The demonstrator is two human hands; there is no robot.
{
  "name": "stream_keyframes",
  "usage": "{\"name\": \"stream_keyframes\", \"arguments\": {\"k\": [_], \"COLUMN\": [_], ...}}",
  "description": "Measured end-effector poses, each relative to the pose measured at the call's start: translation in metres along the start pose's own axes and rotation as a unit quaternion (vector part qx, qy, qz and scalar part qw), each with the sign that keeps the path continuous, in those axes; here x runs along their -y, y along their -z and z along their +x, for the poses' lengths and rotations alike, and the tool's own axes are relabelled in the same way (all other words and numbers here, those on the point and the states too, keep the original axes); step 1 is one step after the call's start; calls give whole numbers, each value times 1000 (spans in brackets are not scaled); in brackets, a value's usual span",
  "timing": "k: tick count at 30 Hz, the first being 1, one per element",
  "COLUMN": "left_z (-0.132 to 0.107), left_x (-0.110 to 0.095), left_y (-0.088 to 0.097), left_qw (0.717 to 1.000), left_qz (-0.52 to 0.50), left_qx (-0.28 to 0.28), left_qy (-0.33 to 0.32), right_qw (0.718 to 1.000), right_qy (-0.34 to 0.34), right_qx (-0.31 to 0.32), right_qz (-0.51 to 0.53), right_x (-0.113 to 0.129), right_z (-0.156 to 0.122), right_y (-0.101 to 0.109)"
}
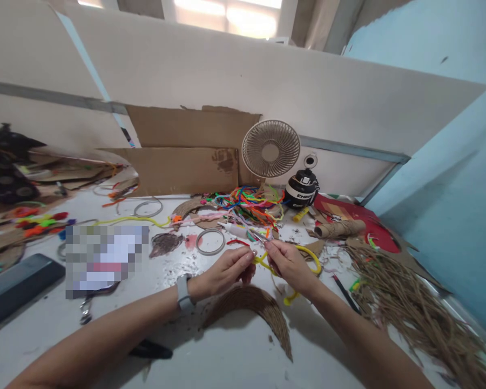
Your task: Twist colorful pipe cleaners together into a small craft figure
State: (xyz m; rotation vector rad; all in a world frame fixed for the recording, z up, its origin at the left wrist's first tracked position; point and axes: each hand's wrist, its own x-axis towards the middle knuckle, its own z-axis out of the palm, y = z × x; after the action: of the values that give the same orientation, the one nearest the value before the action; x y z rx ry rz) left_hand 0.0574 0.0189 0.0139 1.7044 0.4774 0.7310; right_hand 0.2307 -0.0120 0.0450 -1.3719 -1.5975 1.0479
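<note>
My left hand [235,265], with a grey watch on its wrist, pinches one end of a fuzzy yellow pipe cleaner [316,265]. My right hand [289,263] is closed close beside it, and the pipe cleaner passes by its fingers and loops round behind it. From the right fingertips a slim pointed metal tool [260,236] sticks out; its grip is hidden, so I cannot tell its exact kind. Below both hands a crescent wrapped in brown cord [249,298] lies on the white table [227,356].
Behind the hands lie a white glue tube [234,230], a grey ring [210,241] and a heap of coloured pipe cleaners [249,200]. A fan [270,150] and a black jug [302,189] stand at the back. Brown cord strands [413,302] cover the right side.
</note>
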Motion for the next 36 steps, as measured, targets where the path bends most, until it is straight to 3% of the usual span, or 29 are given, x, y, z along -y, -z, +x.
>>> {"name": "stream_keyframes", "arguments": {"k": [6, 12, 14, 17, 22, 26, 29, 33, 36], "left_z": [1, 1, 2, 2, 4, 4, 3, 1, 0], "left_x": [5, 5, 5, 6, 6, 7, 8, 7, 5], "left_y": [1, 5, 7, 10, 11, 9, 6, 1, -1], "left_qw": [994, 961, 942, 917, 897, 889, 889, 910, 930], "left_qz": [92, 231, 275, 330, 362, 366, 355, 307, 267], "left_qx": [-6, -104, -133, -153, -160, -173, -188, -196, -186], "left_qy": [-52, -115, -136, -164, -196, -216, -220, -197, -172], "right_qw": [1000, 999, 999, 996, 989, 967, 928, 864, 859], "right_qy": [-12, 39, 45, 10, -38, -54, -88, -128, -141], "right_qx": [6, -5, 25, 71, 76, 105, 131, 185, 216], "right_qz": [-3, -10, 6, 56, 119, 225, 337, 451, 442], "right_x": [-1, 7, 9, 8, 6, 6, 4, -3, -8], "right_z": [-1, -4, -5, -7, -12, -14, -15, -16, -14], "right_y": [-1, 1, 0, -5, -16, -21, -29, -39, -36]}}
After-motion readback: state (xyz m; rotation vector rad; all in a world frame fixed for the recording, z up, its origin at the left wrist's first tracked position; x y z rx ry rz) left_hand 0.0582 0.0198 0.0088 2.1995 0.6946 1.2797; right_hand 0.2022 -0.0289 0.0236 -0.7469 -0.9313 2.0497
